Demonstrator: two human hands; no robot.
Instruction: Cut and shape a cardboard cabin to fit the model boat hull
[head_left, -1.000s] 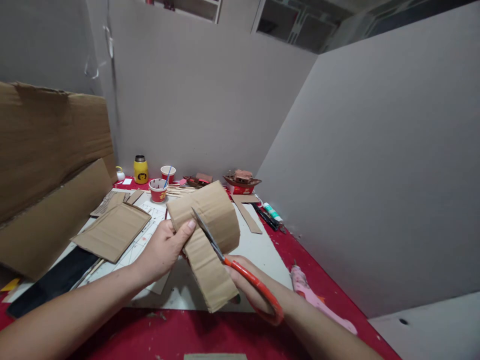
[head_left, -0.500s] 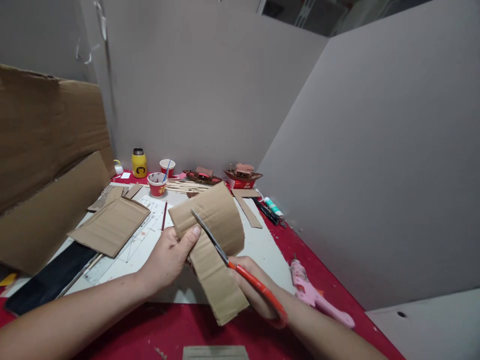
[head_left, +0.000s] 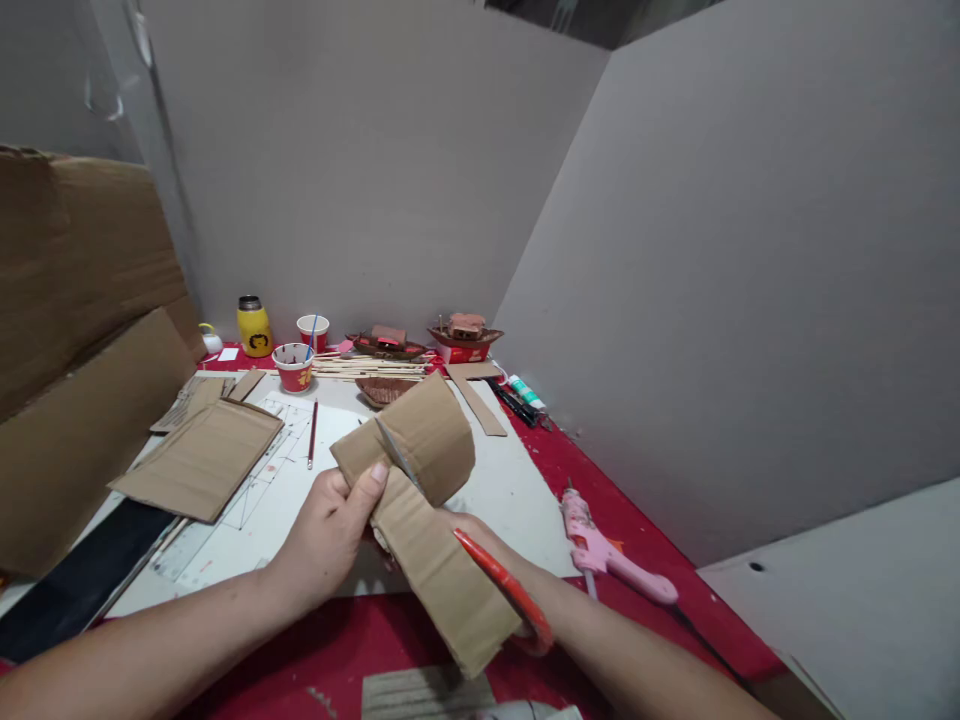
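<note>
A bent piece of brown cardboard (head_left: 436,445) is raised over the white sheet, pinched by my left hand (head_left: 334,525) with the thumb on top. Orange-handled scissors (head_left: 514,592) are in my right hand (head_left: 491,550), whose fingers lie mostly hidden behind the cardboard. The blades run into a slit across the piece, close to my left thumb, and only a sliver of metal shows. Below the slit, a cardboard strip hangs toward me over the red tabletop.
A pink glue gun (head_left: 611,555) lies on the right. Folded cardboard (head_left: 206,455) rests on the left beside a pencil (head_left: 312,435). Behind stand paper cups (head_left: 293,372), a yellow bottle (head_left: 255,328), thin wooden sticks (head_left: 367,368) and model boats (head_left: 465,333). Large cardboard (head_left: 82,440) leans at left.
The scissors have pushed deeper into the cardboard, and their blades are now mostly hidden. The strip has swung slightly outward. My view has turned a little to the right.
</note>
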